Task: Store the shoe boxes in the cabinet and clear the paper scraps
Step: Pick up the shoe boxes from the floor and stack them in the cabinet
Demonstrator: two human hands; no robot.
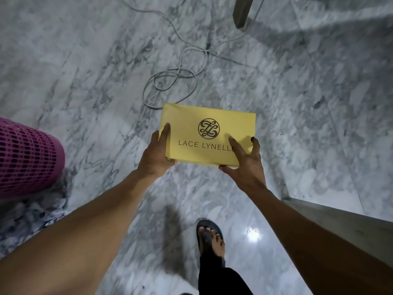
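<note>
A yellow shoe box with a dark round logo and the words LACE LYNELLE on its lid is held level above the marble floor, in the middle of the head view. My left hand grips its near left corner, thumb on the lid. My right hand grips the near right corner, fingers spread over the lid and side. No cabinet and no paper scraps are in sight.
A purple mesh basket stands at the left edge on a patterned cloth. A grey cable lies looped on the floor beyond the box. A dark furniture leg is at the top, a grey panel edge at lower right. My sandalled foot steps below.
</note>
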